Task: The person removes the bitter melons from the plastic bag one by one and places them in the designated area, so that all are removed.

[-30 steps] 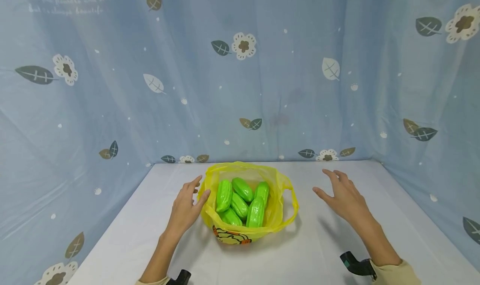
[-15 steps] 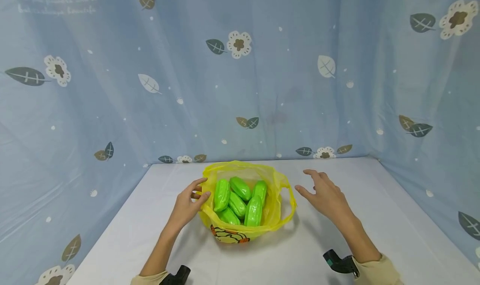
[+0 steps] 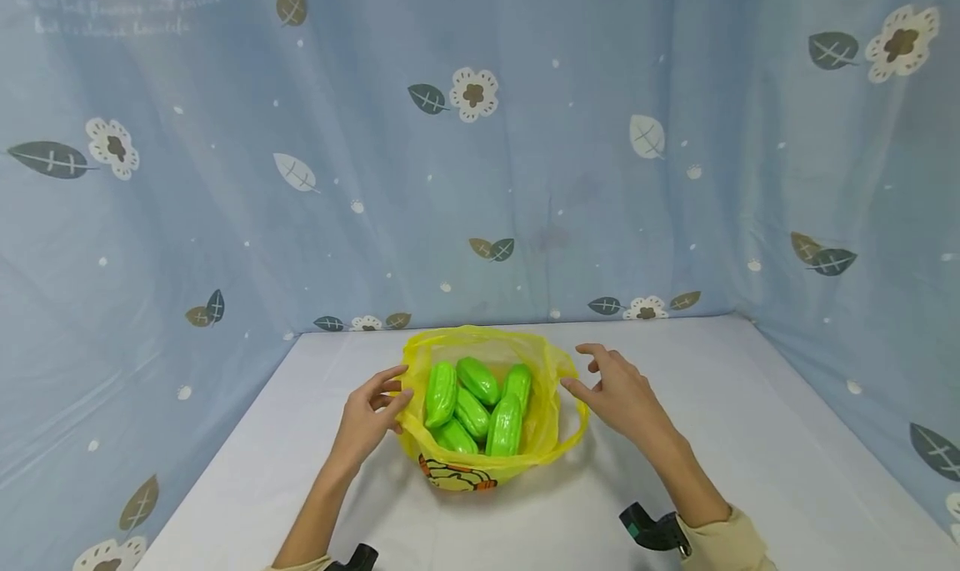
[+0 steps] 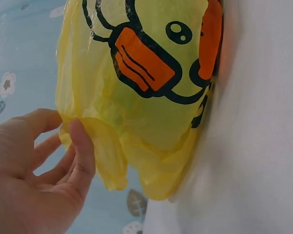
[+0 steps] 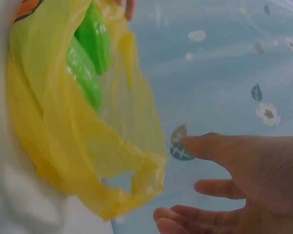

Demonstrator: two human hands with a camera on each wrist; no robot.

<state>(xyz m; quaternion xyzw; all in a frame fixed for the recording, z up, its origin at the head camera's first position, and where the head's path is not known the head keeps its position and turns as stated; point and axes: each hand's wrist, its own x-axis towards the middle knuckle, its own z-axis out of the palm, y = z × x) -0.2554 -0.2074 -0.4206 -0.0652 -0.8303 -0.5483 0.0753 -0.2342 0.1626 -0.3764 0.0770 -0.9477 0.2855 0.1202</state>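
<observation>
A thin yellow plastic bag with a cartoon print stands with its mouth wide on the white table. Several shiny green gourd-like vegetables lie inside it, also showing as green shapes in the right wrist view. My left hand is at the bag's left rim. In the left wrist view its thumb and curved index finger meet at the bag's edge and appear to pinch it. My right hand hovers at the bag's right handle, fingers spread; the right wrist view shows it apart from the plastic.
White cloth covers the table. A blue curtain printed with leaves and flowers rises behind and on both sides. Each wrist carries a black mount.
My right hand has moved leftward to the bag's right side. My left hand's fingers have drawn in at the left rim. The bag and vegetables keep their place, while the view shifts slightly.
</observation>
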